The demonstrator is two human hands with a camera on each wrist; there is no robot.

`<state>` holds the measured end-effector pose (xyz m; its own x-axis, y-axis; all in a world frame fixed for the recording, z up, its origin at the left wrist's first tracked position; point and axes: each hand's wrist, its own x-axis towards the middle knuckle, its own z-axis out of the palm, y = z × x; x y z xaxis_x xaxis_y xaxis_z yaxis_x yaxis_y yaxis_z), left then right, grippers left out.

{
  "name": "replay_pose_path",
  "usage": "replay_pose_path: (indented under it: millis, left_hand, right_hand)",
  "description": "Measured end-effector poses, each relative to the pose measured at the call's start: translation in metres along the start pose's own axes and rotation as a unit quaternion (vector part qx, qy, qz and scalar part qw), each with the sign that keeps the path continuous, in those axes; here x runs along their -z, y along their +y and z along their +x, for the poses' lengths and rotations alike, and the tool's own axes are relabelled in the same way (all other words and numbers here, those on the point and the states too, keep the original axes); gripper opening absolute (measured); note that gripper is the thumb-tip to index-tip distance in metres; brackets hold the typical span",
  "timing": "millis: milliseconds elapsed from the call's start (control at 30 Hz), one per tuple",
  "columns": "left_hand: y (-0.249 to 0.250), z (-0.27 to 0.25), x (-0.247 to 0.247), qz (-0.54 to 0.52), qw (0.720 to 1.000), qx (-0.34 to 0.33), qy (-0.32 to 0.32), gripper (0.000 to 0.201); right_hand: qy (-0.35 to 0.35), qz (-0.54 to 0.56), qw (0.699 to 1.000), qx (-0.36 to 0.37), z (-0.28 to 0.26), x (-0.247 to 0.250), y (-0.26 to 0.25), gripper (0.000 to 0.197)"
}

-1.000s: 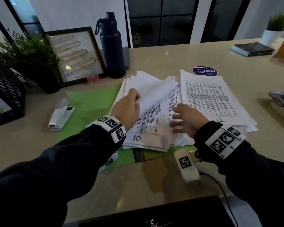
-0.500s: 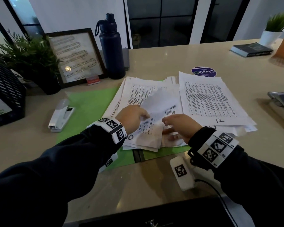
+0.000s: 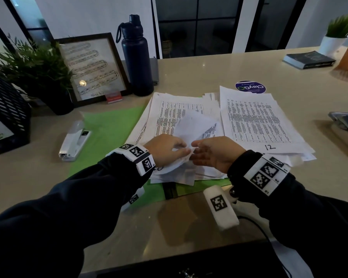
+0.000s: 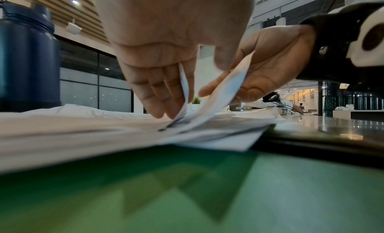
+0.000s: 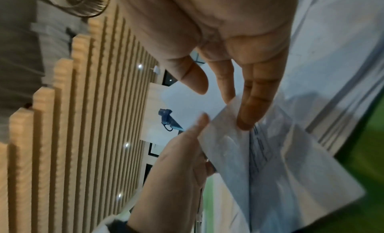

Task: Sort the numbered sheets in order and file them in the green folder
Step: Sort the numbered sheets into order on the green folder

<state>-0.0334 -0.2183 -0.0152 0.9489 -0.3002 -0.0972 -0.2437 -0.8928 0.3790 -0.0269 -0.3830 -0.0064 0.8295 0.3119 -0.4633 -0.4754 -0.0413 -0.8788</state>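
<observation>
Nearest the person, at 6 o'clock, both dark sleeves carry white wristbands printed with black square markers. Just beyond, the left hand (image 3: pixel 167 150) and right hand (image 3: pixel 215 152) meet over the near edge of a loose stack of white printed sheets (image 3: pixel 181 117). The left hand pinches a curled white sheet of paper (image 3: pixel 195 127) between thumb and fingers; the wrist view shows its fingertips (image 4: pixel 164 108) pointing down onto the stack. The right hand is turned palm-left, its fingers nearly straight — the fingertips (image 5: pixel 247 121) touch the same sheet's edge, and the thumb stands apart from them.

The stack lies on an open green paper folder (image 3: pixel 109 129), which shows bare at 9 to 10 o'clock and as a strip below the stack. Whether any sheet is fastened in the folder cannot be told. At 2 o'clock, just beside the stack, a second pile of white sheets (image 3: pixel 257 121) bears a handwritten "12" at its near edge.

On the beige table (image 3: pixel 209 73), a white stapler (image 3: pixel 74 141) lies at 9 o'clock, touching the folder's left edge. Farther off at 11 o'clock — a black-framed picture (image 3: pixel 90 69) and a dark blue metal water bottle (image 3: pixel 136 57), both upright. A round purple sticker (image 3: pixel 250 87) lies at 1 o'clock, and a dark book (image 3: pixel 309 60) well beyond it.
</observation>
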Motion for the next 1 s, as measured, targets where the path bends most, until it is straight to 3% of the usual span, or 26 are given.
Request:
replay_pose_path:
  millis: [100,167,233,300,367,467,567,667,800,933,1000]
  left_hand:
    - [0.002,-0.002,0.0,-0.055,0.998,-0.012,-0.014,0.073]
    - [0.002,-0.001,0.001,-0.028,0.999,-0.027,0.006,0.05]
    - [0.0,0.002,0.004,-0.011,0.997,-0.012,0.071,0.022]
    - [-0.005,0.003,0.008,-0.012,0.986,0.015,0.168,0.032]
    - [-0.011,0.003,0.01,-0.02,0.967,0.045,0.249,0.026]
    - [-0.011,0.002,0.015,-0.028,0.952,0.075,0.294,0.028]
    - [-0.008,0.002,0.015,-0.014,0.959,0.085,0.27,0.035]
    - [-0.006,0.003,0.01,-0.001,0.978,0.118,0.173,0.034]
    - [-0.003,0.003,0.004,-0.009,0.984,0.165,0.072,0.036]
    - [0.002,0.0,0.007,-0.019,0.985,0.138,0.098,0.02]
    - [0.003,-0.001,0.009,-0.018,0.983,0.13,0.132,0.022]
  right_hand:
    - [-0.017,0.049,0.999,0.013,0.001,-0.001,-0.004,0.017]
    - [0.006,0.102,0.993,0.05,0.005,0.004,-0.01,0.024]
    - [0.021,0.144,0.986,0.086,0.008,0.011,-0.016,0.028]
    - [-0.002,0.158,0.982,0.101,0.009,0.017,-0.017,0.028]
    - [-0.009,0.13,0.988,0.086,0.01,0.02,-0.013,0.028]
    - [0.035,0.084,0.996,0.012,0.011,0.02,-0.001,0.017]
    - [0.055,0.082,0.994,-0.053,0.012,0.018,0.003,0.006]
    - [0.026,0.088,0.992,-0.084,0.012,0.012,0.003,0.017]
    - [-0.01,0.067,0.995,-0.075,0.015,0.003,0.007,0.01]
    - [-0.003,-0.029,0.999,-0.027,0.019,-0.01,0.011,0.013]
    - [0.007,-0.142,0.99,0.003,0.022,-0.014,0.011,0.02]
